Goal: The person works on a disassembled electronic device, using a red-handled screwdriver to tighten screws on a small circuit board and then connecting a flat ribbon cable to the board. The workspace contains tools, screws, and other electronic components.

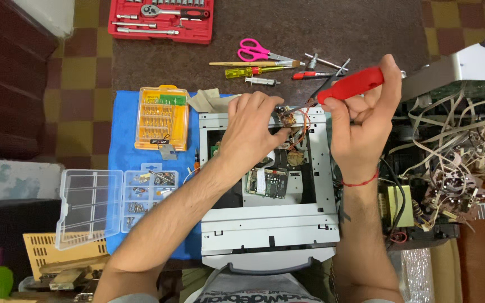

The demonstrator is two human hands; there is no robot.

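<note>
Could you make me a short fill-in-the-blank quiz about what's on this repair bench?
1. The right hand holds a screwdriver with a ____ handle.
2. The scissors on the table have ____ handles.
3. The left hand rests on the open metal ____.
4. The clear parts box lies on a ____ cloth.

Missing words: red; pink; case; blue
</note>
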